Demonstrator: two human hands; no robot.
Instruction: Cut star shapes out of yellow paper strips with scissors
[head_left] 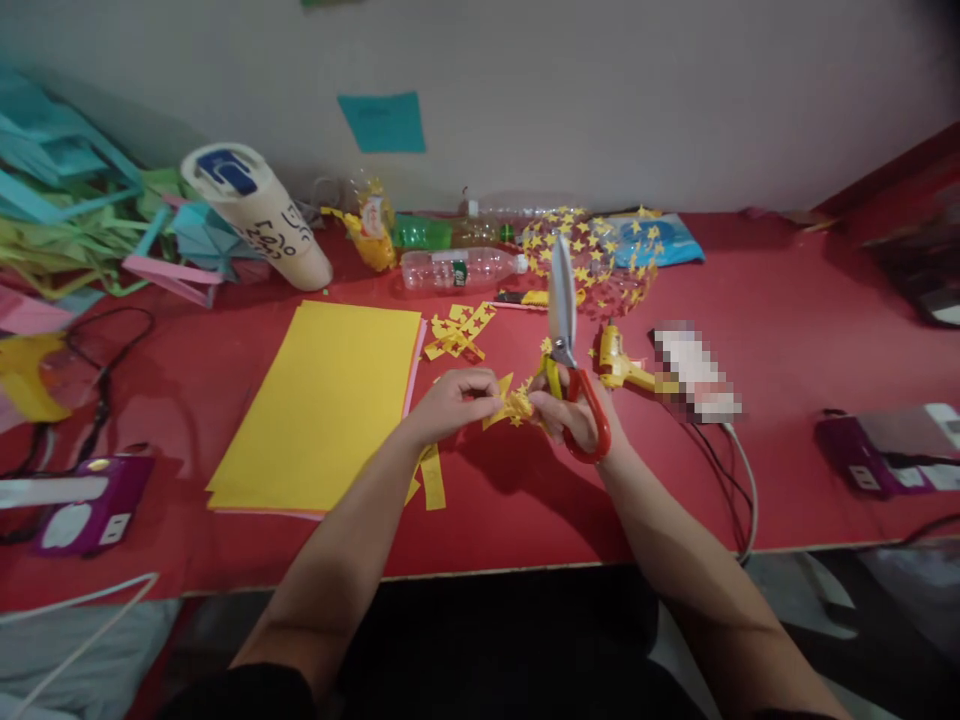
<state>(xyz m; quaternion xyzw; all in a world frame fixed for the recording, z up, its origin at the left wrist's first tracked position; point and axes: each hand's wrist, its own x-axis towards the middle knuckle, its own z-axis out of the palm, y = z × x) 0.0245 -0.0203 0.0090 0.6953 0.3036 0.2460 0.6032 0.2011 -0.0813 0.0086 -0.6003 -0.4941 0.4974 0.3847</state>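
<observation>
Between my two hands is a small bunch of yellow paper pieces (516,402), some star-shaped. My left hand (459,402) pinches its left side with thumb and finger. Around the handles of a pair of scissors (562,305) my right hand (561,405) is closed, and its fingertips touch the right side of the bunch. The scissor blades point away from me, and one red handle loop hangs over the wrist. Punched yellow strips (461,332) lie just beyond my left hand.
Yellow sheets (322,400) are stacked at left, near a white tumbler (262,215). Plastic bottles (461,268) and star-covered clear plastic (581,245) stand along the wall. A yellow glue gun (626,368) and a phone (697,375) lie at right, beside cables and a purple power strip (877,455).
</observation>
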